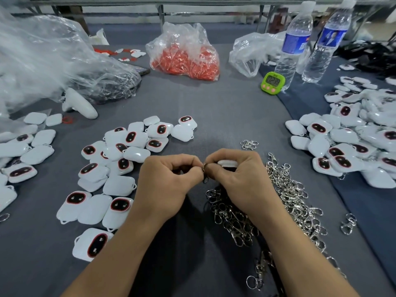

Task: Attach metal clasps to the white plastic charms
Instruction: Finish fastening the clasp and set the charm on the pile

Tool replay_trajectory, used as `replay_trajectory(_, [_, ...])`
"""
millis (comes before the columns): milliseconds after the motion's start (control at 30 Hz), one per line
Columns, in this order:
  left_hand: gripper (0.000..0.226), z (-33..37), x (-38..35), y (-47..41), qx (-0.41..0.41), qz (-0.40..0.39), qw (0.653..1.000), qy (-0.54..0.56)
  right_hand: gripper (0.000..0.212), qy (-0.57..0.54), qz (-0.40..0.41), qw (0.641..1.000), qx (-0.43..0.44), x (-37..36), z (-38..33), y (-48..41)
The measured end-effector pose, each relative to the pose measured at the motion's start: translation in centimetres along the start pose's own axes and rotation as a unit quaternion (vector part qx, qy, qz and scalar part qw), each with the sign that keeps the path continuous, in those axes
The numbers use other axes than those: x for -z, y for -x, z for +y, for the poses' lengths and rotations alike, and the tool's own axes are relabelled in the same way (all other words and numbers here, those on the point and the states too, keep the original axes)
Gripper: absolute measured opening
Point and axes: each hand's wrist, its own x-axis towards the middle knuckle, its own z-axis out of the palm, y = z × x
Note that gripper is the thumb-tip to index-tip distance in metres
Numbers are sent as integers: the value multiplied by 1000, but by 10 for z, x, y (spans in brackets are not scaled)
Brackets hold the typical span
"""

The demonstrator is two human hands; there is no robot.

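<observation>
My left hand (pixel 169 181) and my right hand (pixel 240 179) meet above the grey table, fingertips together. Between them they pinch a small metal clasp (pixel 205 172) that hangs down. My right hand also grips a white plastic charm (pixel 227 163), mostly hidden by its fingers. A heap of loose silver clasps (pixel 285 196) lies under and to the right of my right hand. Loose white charms with dark oval faces (pixel 120 159) lie scattered to the left of my hands.
A big pile of white charms (pixel 353 138) lies at the right. More charms (pixel 19 155) sit at the far left. A bag of red pieces (pixel 186 58), a green timer (pixel 272 81), two water bottles (pixel 293 43), clear plastic bags (pixel 49 58) and a white controller (pixel 79 103) stand further back.
</observation>
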Motion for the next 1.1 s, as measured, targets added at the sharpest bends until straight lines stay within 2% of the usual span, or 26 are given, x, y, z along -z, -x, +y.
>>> replay_trajectory(100, [10, 0, 1, -2, 3, 106, 994, -31, 14, -38, 38, 998, -23, -6, 0, 1])
replay_trajectory(167, [9, -3, 7, -3, -5, 164, 983, -84, 26, -107, 46, 992, -49, -9, 1, 0])
replay_trajectory(233, [5, -6, 13, -2, -30, 184, 968, -170, 33, -120, 46, 990, -51, -11, 1, -1])
replay_trajectory(300, [4, -10, 13, 1, -58, 151, 949, -270, 34, -74, 50, 996, -21, -11, 0, -1])
replay_trajectory(367, [6, -11, 8, 3, -60, 71, 934, -344, 37, -37, 60, 997, 11, -10, 0, -1])
replay_trajectory(433, [9, -10, 2, 1, -37, 7, 937, -347, 43, 10, 74, 996, 40, -9, 1, -1])
replay_trajectory(500, [7, -10, 0, -2, -16, -21, 948, -316, 43, 95, 100, 987, 77, -8, 1, 0])
replay_trajectory(567, [4, -11, 1, -4, -16, -28, 953, -301, 40, 123, 119, 981, 85, -7, 2, 1])
replay_trajectory(633, [3, -12, 2, -3, -24, -32, 955, -293, 32, 87, 116, 987, 65, -6, 1, 2])
replay_trajectory(733, [2, -12, 3, -2, -43, -40, 957, -284, 17, 50, 109, 993, -1, -7, 1, 3])
replay_trajectory(867, [5, -12, 4, -1, -52, -46, 959, -274, 14, 94, 118, 986, -77, -9, 4, 0])
replay_trajectory(967, [14, -10, 5, -1, -50, -51, 963, -259, 10, 149, 87, 983, -59, -7, 5, -1])
replay_trajectory(1100, [26, -9, 6, 0, -49, -67, 964, -253, 6, 157, 49, 986, -16, -7, 4, 1])
